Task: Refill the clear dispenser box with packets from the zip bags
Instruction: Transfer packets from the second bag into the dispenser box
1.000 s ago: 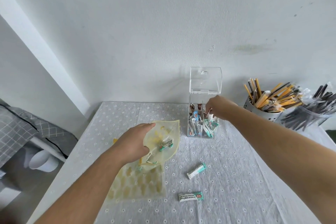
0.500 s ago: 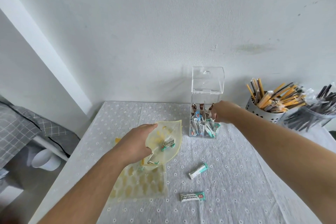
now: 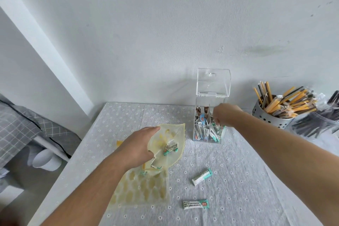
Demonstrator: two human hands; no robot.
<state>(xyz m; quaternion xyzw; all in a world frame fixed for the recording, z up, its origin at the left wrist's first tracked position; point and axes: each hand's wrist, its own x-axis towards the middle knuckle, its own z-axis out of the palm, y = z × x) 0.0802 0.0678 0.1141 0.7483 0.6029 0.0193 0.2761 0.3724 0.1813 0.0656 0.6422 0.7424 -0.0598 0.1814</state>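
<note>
The clear dispenser box (image 3: 200,135) stands at the back of the table with its lid (image 3: 213,82) flipped up. Brown, blue and green-and-white packets fill it. My right hand (image 3: 224,116) is over the box's open top, fingers curled down among the packets; whether it grips one is hidden. My left hand (image 3: 136,147) holds a yellowish zip bag (image 3: 173,134) lifted off the table, with a few green-and-white packets (image 3: 171,147) inside. A second zip bag (image 3: 141,191) lies flat beneath. Two loose packets lie on the cloth, one (image 3: 201,176) nearer the box, one (image 3: 195,204) nearer me.
A perforated metal cup (image 3: 269,117) of yellow and black wrapped sticks stands at the right, with a clear container of black sticks (image 3: 319,123) beside it. The white wall is right behind the box. The table's left edge (image 3: 73,158) drops to a grey bed and the floor.
My right hand has shifted a little to the right and down over the box's opening. The left hand keeps the zip bag raised in about the same place.
</note>
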